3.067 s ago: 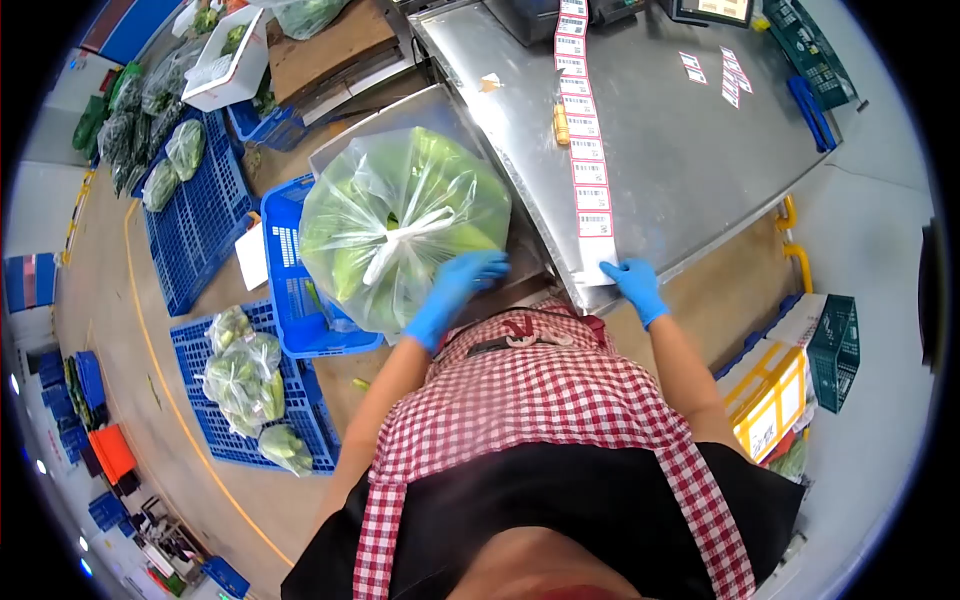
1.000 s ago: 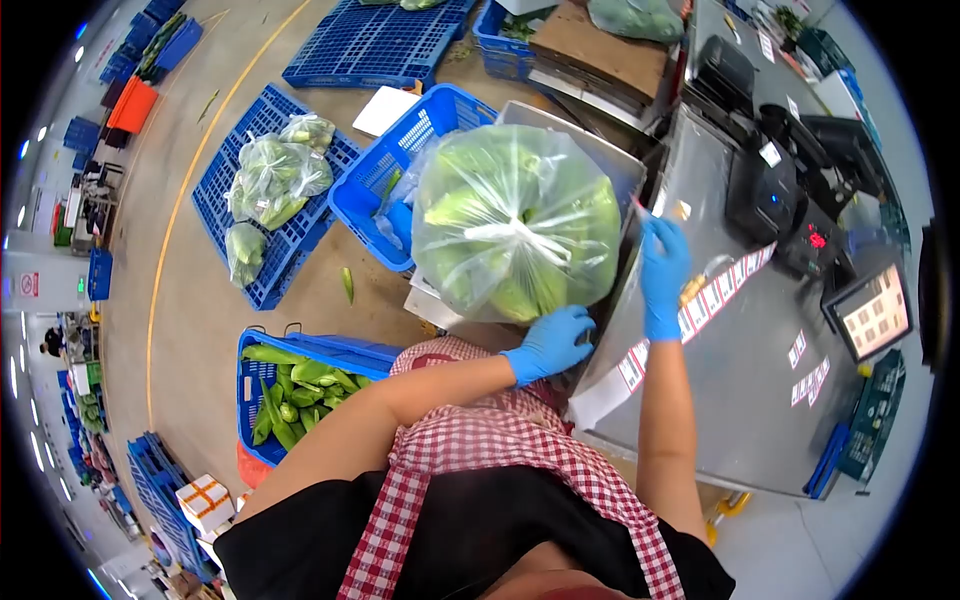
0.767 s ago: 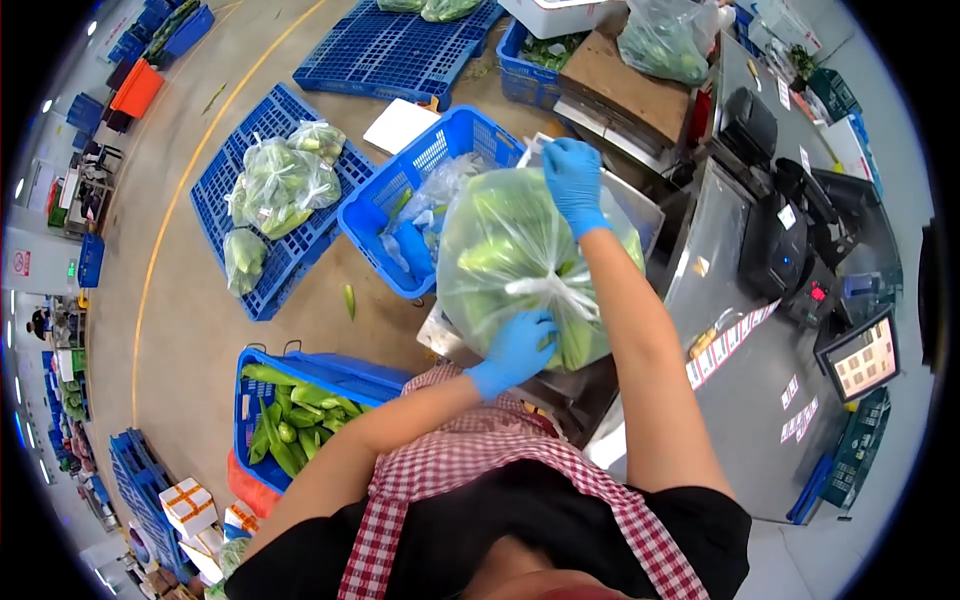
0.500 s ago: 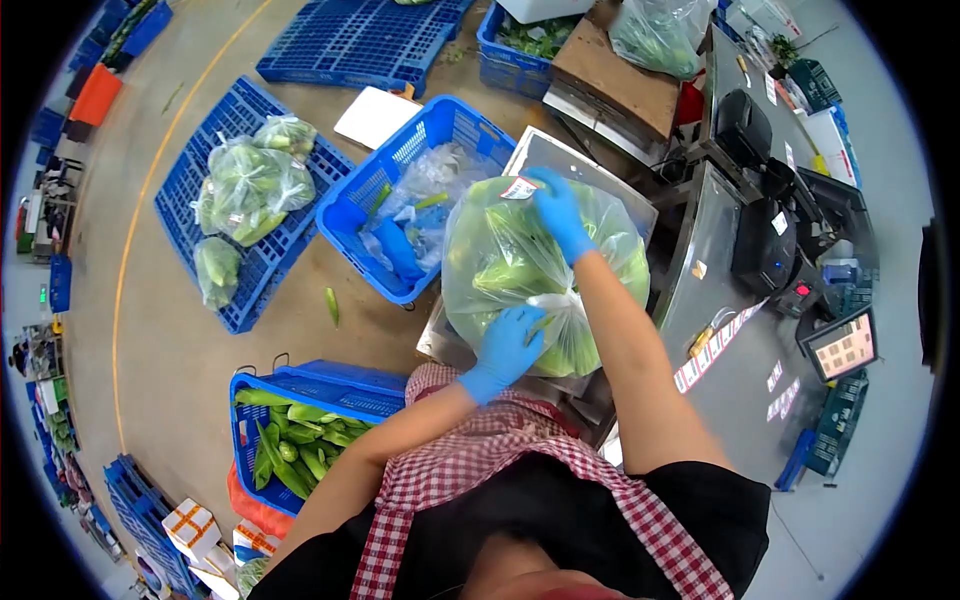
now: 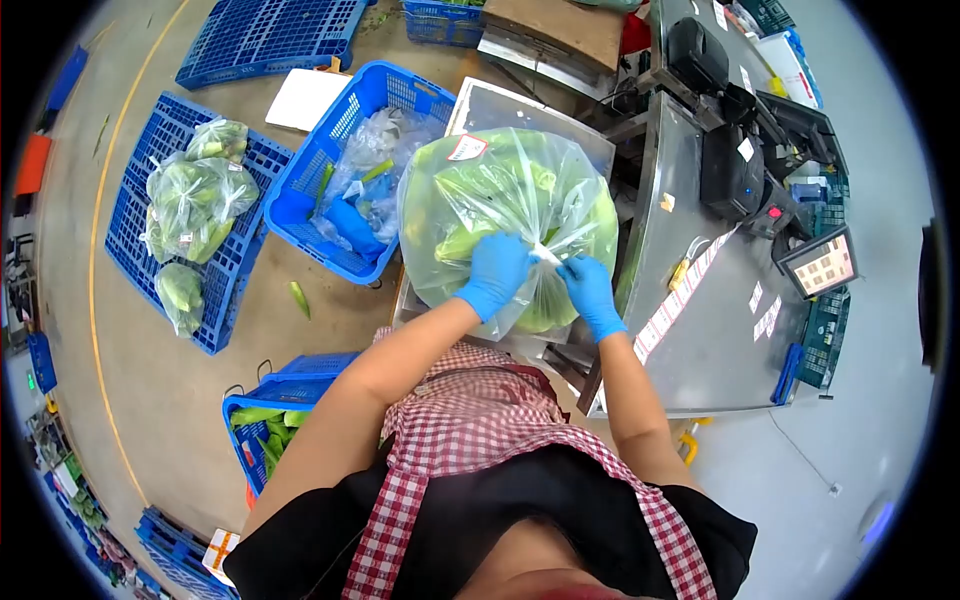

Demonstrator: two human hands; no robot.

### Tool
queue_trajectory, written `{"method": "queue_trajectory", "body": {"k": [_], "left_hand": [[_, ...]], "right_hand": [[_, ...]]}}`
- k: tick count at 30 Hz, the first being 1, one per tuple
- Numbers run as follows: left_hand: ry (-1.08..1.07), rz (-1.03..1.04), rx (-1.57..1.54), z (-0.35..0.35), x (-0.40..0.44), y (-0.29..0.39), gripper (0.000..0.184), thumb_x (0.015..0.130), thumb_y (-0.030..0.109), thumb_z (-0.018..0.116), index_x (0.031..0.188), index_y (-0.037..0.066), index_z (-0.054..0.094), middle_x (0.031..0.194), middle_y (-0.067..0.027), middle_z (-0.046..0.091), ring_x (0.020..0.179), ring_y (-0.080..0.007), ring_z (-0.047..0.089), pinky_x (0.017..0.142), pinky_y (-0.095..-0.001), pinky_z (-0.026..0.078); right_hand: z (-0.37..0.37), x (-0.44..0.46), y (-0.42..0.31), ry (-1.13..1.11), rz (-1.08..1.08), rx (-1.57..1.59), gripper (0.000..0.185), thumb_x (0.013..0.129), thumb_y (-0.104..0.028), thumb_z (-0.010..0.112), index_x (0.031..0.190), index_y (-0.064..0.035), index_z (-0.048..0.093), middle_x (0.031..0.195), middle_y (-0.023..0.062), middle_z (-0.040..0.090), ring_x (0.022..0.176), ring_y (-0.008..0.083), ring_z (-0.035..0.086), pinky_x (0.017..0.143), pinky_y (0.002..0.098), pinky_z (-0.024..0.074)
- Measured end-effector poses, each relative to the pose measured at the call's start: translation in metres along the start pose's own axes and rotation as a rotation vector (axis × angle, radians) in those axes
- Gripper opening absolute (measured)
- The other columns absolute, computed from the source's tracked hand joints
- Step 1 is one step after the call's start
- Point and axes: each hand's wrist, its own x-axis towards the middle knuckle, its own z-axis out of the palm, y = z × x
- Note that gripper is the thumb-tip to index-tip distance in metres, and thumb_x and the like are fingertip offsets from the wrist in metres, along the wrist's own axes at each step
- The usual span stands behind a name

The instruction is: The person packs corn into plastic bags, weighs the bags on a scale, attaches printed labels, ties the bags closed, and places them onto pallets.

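Observation:
A large clear plastic bag (image 5: 575, 175) full of what look like green ears of corn in husks sits on a white-topped stand (image 5: 510, 105) in front of me. A label (image 5: 468, 148) with red print sticks to its far side. The bag's neck is gathered and twisted at a white knot (image 5: 545, 253). Both my hands wear blue gloves. My left hand (image 5: 498, 272) is closed on the plastic just left of the knot. At the knot's right side, my right hand (image 5: 590, 292) pinches the gathered neck of the bag; its fingertips are partly hidden.
Left of the bag stands a blue crate (image 5: 285, 215) holding loose plastic. Farther left, several filled bags (image 5: 190, 195) lie on a blue pallet (image 5: 130, 215). A blue crate (image 5: 290, 380) with green corn is by my left arm. At right is a metal table (image 5: 700, 350) with printers (image 5: 730, 170) and a screen (image 5: 820, 262).
My right hand has moved from the label at the bag's far side back to the knot. My left hand has shifted up beside it. The camera view has shifted too.

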Motion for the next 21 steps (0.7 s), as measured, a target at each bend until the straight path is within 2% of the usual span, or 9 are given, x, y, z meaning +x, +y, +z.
{"method": "queue_trajectory", "body": {"k": [2,5,9,10,13,15,16,19,21], "left_hand": [[0.143,0.036,-0.077,-0.010,0.007,-0.002,0.027,0.076,0.033,0.060,0.070,0.007,0.066,0.070,-0.0109,0.059,0.066,-0.0293,0.057,0.063,-0.0400,0.045],[0.099,-0.012,-0.210,-0.024,0.000,-0.011,0.028,0.076,0.034,0.059,0.069,0.008,0.067,0.073,-0.0104,0.060,0.070,-0.0268,0.058,0.063,-0.0407,0.046],[-0.112,-0.438,-0.366,-0.016,-0.023,-0.047,0.036,0.074,0.040,0.062,0.069,0.005,0.067,0.068,-0.0158,0.061,0.062,-0.0330,0.058,0.059,-0.0410,0.046],[-0.025,-0.409,-0.290,0.003,-0.031,-0.055,0.036,0.074,0.038,0.065,0.068,0.003,0.065,0.066,-0.0156,0.061,0.055,-0.0282,0.057,0.054,-0.0383,0.043],[0.116,-0.427,-0.350,0.026,-0.050,-0.051,0.033,0.075,0.037,0.064,0.070,0.004,0.066,0.066,-0.0152,0.061,0.055,-0.0294,0.056,0.055,-0.0386,0.043],[0.189,-0.311,-0.341,0.030,-0.055,-0.035,0.030,0.075,0.035,0.062,0.070,0.006,0.065,0.067,-0.0150,0.061,0.057,-0.0308,0.056,0.057,-0.0390,0.044],[0.136,-0.298,-0.386,0.009,-0.055,-0.014,0.026,0.075,0.032,0.061,0.069,0.007,0.064,0.069,-0.0148,0.060,0.061,-0.0318,0.056,0.058,-0.0398,0.044],[0.113,-0.246,-0.353,-0.016,-0.054,0.035,0.023,0.073,0.026,0.057,0.067,0.005,0.062,0.069,-0.0175,0.059,0.063,-0.0341,0.057,0.059,-0.0429,0.045],[0.110,-0.183,-0.260,-0.013,-0.058,0.051,0.021,0.072,0.021,0.052,0.068,0.004,0.063,0.069,-0.0208,0.059,0.061,-0.0377,0.057,0.060,-0.0456,0.045]], "right_hand": [[-0.022,0.002,-0.006,0.027,-0.094,0.015,0.014,0.078,-0.020,0.059,0.076,-0.0063,0.062,0.072,0.0160,0.057,0.068,0.0333,0.056,0.060,0.0426,0.0431],[-0.060,0.005,-0.012,-0.054,-0.283,-0.059,0.015,0.077,-0.020,0.060,0.075,-0.0052,0.062,0.069,0.0153,0.057,0.066,0.0348,0.056,0.060,0.0435,0.0431],[-0.022,0.007,0.029,-0.008,-0.261,0.190,0.017,0.077,-0.020,0.061,0.072,-0.0042,0.062,0.070,0.0159,0.058,0.064,0.0363,0.055,0.060,0.0433,0.0435],[-0.002,0.003,0.040,-0.024,-0.210,0.198,0.018,0.077,-0.021,0.062,0.072,-0.0031,0.061,0.074,0.0166,0.059,0.065,0.0363,0.055,0.059,0.0430,0.0431],[0.013,0.001,0.040,-0.040,-0.090,0.374,0.017,0.075,-0.019,0.064,0.078,-0.0026,0.064,0.079,0.0181,0.059,0.073,0.0363,0.055,0.066,0.0414,0.0441],[-0.015,0.003,0.020,0.093,-0.236,0.118,0.025,0.071,-0.019,0.066,0.090,-0.0022,0.063,0.089,0.0182,0.059,0.083,0.0362,0.054,0.074,0.0410,0.0434],[-0.024,0.005,0.002,0.190,-0.312,0.221,0.036,0.067,-0.020,0.068,0.097,-0.0017,0.058,0.098,0.0171,0.055,0.091,0.0357,0.051,0.078,0.0423,0.0413],[-0.003,0.018,-0.029,0.164,-0.427,-0.064,0.039,0.062,-0.026,0.071,0.090,-0.0021,0.056,0.099,0.0175,0.054,0.094,0.0361,0.048,0.081,0.0438,0.0390],[0.047,0.042,-0.006,0.138,-0.413,-0.068,0.035,0.062,-0.026,0.071,0.084,-0.0020,0.058,0.091,0.0187,0.055,0.089,0.0377,0.049,0.081,0.0444,0.0389]]}}
